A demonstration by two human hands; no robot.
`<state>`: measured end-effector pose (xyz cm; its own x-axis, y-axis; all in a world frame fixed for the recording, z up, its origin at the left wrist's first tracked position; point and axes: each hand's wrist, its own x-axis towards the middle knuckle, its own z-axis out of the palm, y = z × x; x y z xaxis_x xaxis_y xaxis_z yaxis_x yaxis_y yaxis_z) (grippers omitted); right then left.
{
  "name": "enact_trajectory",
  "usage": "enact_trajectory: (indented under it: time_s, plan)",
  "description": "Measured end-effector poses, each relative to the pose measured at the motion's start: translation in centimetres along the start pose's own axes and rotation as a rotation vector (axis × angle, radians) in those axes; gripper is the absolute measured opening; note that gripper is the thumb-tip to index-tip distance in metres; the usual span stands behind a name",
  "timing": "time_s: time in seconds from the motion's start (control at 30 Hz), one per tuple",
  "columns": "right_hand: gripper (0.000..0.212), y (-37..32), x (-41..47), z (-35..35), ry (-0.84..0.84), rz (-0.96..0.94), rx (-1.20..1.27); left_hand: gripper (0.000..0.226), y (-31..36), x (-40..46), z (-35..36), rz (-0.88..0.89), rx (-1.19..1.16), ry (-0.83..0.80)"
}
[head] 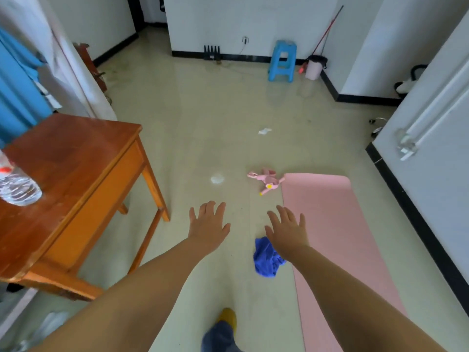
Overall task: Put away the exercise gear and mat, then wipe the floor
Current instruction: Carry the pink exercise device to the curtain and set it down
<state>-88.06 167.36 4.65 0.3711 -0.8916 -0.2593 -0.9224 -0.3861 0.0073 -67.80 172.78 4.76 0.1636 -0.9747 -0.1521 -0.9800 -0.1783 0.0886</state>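
Two hands, left hand (208, 227) and right hand (287, 232), hover with fingers spread over one pink mat (337, 237), one blue cloth (266, 259) (crumpled) and one pink exerciser (266, 181).

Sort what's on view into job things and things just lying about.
Job: mat, pink gear, blue cloth, floor.
Lying about: table, bottle, stool, bin, paper scrap.
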Motion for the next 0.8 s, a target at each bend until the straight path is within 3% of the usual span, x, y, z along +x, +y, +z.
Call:
enact_trajectory:
  time_s: [0.3,0.47,0.8]
  plan:
    - [0.051,1.4,19.8,-6.1,0.011,0.024,0.04,0.058,-4.5,21.1,-4.3,-0.045,-0.003,-0.019]
    - [0.053,4.3,30.3,-6.5,-0.024,0.147,0.057,0.057,-4.5,33.4,-4.5,0.117,0.014,0.008]
    - [0.052,8.3,46.6,-7.7,-0.137,0.469,0.293,0.057,-4.8,58.3,-5.9,0.335,0.164,-0.125]
